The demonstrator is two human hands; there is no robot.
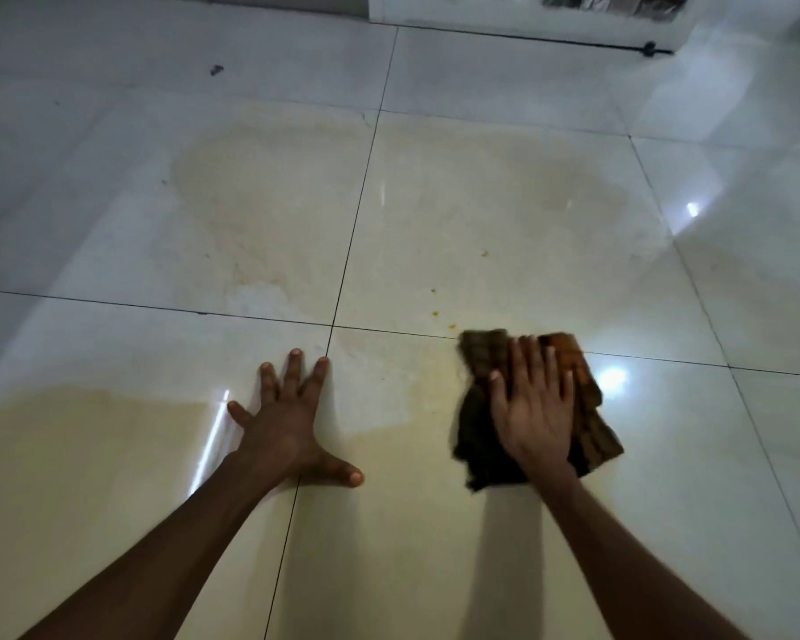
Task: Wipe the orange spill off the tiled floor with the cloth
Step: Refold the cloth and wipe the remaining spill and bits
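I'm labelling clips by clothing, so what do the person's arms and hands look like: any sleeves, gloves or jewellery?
Both arms are bare as far as the frame shows: no sleeves in view. The left hand and right hand wear no gloves, and no rings, watch or bracelets show on the fingers or wrists. The fingernails are short and look unpainted. The right hand is a little motion-blurred, so fine detail there is uncertain.

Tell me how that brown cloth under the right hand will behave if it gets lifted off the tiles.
The cloth would probably droop: it lies crumpled, with ragged edges around the right hand pressing it flat. It looks dark and stained, so it may be damp and heavier than a dry rag. On the glossy tiled floor it should slide easily.
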